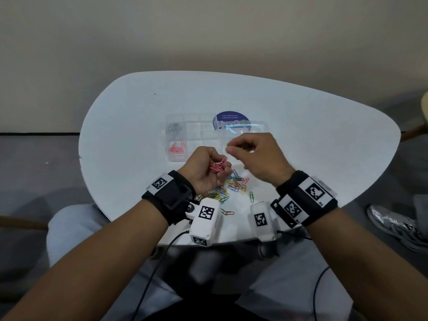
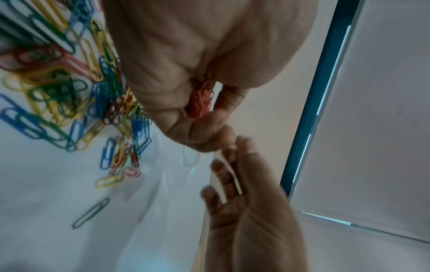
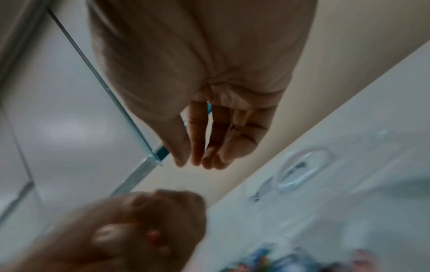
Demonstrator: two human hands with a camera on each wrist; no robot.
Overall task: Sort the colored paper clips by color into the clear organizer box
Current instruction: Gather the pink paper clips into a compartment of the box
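Observation:
My left hand (image 1: 209,164) is curled round a bunch of pink paper clips (image 1: 217,168), which show between palm and fingers in the left wrist view (image 2: 201,99). My right hand (image 1: 231,149) hovers just right of it above the clear organizer box (image 1: 196,133). Its fingers (image 3: 197,139) are nearly straight with the thumb close, and no clip shows between them. In the box, silver clips (image 1: 175,128) fill the far-left compartment and pink clips (image 1: 177,147) the near-left one. A mixed pile of clips (image 1: 231,185) lies on the table below my hands.
The box's open lid (image 1: 245,129) lies to the right over a round blue sticker (image 1: 231,118). A lone green clip (image 1: 251,197) lies near the front edge of the white table (image 1: 129,117). A silver shoe (image 1: 393,225) is on the floor at right.

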